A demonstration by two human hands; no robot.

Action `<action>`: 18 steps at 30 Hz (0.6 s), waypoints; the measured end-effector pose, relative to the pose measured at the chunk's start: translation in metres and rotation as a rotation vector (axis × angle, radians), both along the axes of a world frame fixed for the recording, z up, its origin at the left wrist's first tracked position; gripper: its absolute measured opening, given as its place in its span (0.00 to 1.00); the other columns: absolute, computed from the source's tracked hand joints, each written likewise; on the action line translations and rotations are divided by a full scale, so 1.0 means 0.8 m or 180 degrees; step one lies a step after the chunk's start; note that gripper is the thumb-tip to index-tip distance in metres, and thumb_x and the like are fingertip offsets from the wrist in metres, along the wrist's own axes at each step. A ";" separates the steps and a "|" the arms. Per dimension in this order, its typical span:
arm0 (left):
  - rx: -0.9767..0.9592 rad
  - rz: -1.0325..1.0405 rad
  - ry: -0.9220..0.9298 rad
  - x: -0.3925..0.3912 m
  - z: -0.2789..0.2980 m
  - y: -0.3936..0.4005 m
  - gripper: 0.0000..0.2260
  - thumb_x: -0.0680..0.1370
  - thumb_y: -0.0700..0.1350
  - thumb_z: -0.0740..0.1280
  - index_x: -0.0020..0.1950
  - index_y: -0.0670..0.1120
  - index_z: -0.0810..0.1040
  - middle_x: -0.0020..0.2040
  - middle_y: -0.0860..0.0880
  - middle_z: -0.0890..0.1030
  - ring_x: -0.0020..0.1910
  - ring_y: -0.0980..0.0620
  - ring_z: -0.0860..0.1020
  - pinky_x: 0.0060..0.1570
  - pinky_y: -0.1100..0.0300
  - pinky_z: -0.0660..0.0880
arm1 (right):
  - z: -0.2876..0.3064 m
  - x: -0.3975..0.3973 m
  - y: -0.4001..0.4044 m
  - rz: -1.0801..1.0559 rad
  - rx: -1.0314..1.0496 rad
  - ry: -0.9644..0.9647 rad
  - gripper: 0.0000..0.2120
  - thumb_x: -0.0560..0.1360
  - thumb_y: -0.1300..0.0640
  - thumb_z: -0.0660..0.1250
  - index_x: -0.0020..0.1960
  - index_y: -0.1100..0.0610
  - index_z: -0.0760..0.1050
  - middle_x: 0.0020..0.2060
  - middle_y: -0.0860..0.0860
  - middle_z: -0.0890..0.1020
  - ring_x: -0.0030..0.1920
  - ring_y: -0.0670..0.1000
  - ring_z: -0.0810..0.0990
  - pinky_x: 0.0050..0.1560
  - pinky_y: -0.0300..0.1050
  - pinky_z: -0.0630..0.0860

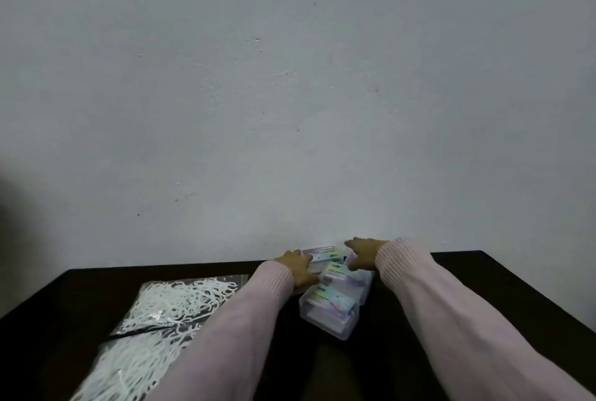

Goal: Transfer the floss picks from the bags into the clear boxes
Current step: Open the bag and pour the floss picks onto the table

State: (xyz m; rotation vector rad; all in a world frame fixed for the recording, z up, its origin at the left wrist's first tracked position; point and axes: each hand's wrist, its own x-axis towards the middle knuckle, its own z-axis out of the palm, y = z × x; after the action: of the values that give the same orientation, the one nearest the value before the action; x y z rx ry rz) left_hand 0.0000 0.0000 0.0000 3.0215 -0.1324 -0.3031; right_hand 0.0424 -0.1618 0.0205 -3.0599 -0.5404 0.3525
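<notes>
Pale grey wall (pixel 290 94) fills most of the view above a dark tabletop (pixel 483 287) pushed against it. Two clear bags lie at the left, both packed with white floss picks: the far bag (pixel 180 300) and the near bag (pixel 129 368), apart from the boxes. A cluster of clear boxes with pastel labels sits at the middle by the wall; the nearest box (pixel 329 312) is lidded, its contents unclear. Both arms wear pink sleeves (pixel 451 320). The left hand (pixel 298 266) rests on a far box (pixel 319 254), fingers bent over it; whether its grip closes is unclear. The right hand (pixel 364 250) reaches over the cluster, its grip likewise unclear.
</notes>
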 end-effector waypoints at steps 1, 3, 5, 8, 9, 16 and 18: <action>0.0106 0.0021 0.0032 -0.004 -0.002 -0.002 0.32 0.79 0.58 0.58 0.77 0.44 0.54 0.74 0.41 0.59 0.72 0.43 0.60 0.70 0.49 0.60 | -0.005 -0.003 0.001 0.0013 -0.0072 0.0002 0.26 0.79 0.54 0.59 0.74 0.60 0.56 0.71 0.58 0.64 0.70 0.55 0.65 0.69 0.48 0.63; 0.0244 0.0138 0.0135 -0.015 -0.008 -0.007 0.34 0.78 0.60 0.59 0.77 0.43 0.52 0.76 0.40 0.56 0.74 0.42 0.57 0.71 0.48 0.56 | -0.019 -0.005 0.000 0.0012 -0.0119 0.0026 0.25 0.78 0.55 0.58 0.73 0.59 0.58 0.70 0.58 0.66 0.69 0.56 0.67 0.69 0.49 0.64; 0.0192 0.0202 0.0263 -0.022 -0.017 -0.009 0.35 0.78 0.61 0.58 0.77 0.43 0.51 0.76 0.40 0.53 0.75 0.41 0.54 0.71 0.47 0.54 | -0.031 -0.008 0.004 0.0058 -0.0093 0.0104 0.25 0.79 0.53 0.56 0.74 0.57 0.56 0.71 0.57 0.65 0.69 0.56 0.67 0.70 0.51 0.63; 0.0052 0.0235 0.0334 -0.025 -0.027 -0.001 0.34 0.79 0.61 0.55 0.77 0.44 0.48 0.77 0.41 0.48 0.76 0.41 0.48 0.72 0.45 0.50 | -0.039 -0.013 0.015 0.0095 0.0070 0.0021 0.26 0.81 0.52 0.53 0.76 0.57 0.51 0.73 0.56 0.60 0.70 0.57 0.64 0.70 0.51 0.61; 0.0009 0.0241 0.0343 -0.025 -0.029 0.003 0.34 0.79 0.61 0.55 0.77 0.44 0.47 0.78 0.42 0.46 0.76 0.42 0.47 0.73 0.45 0.49 | -0.043 -0.012 0.017 0.0079 0.0132 -0.0031 0.26 0.81 0.51 0.52 0.76 0.57 0.50 0.73 0.56 0.59 0.71 0.57 0.63 0.70 0.51 0.60; -0.0071 0.0170 0.0321 -0.026 -0.026 0.031 0.29 0.81 0.56 0.54 0.78 0.48 0.47 0.78 0.44 0.46 0.76 0.44 0.46 0.73 0.49 0.46 | -0.053 -0.008 0.036 0.0172 0.0032 -0.0049 0.26 0.82 0.52 0.47 0.76 0.54 0.41 0.76 0.55 0.45 0.75 0.59 0.48 0.74 0.56 0.47; -0.0121 0.0162 0.0299 -0.026 -0.024 0.034 0.27 0.82 0.54 0.55 0.78 0.48 0.49 0.78 0.44 0.47 0.76 0.45 0.48 0.73 0.51 0.47 | -0.054 -0.010 0.039 0.0140 -0.0033 -0.0042 0.26 0.83 0.53 0.46 0.76 0.55 0.39 0.76 0.55 0.44 0.75 0.60 0.46 0.74 0.55 0.45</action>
State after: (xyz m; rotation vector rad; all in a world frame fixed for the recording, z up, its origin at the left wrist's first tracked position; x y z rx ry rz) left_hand -0.0207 0.0274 -0.0194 2.9610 -0.0528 -0.4319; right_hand 0.0347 -0.1305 -0.0230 -3.0664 -0.6092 0.3373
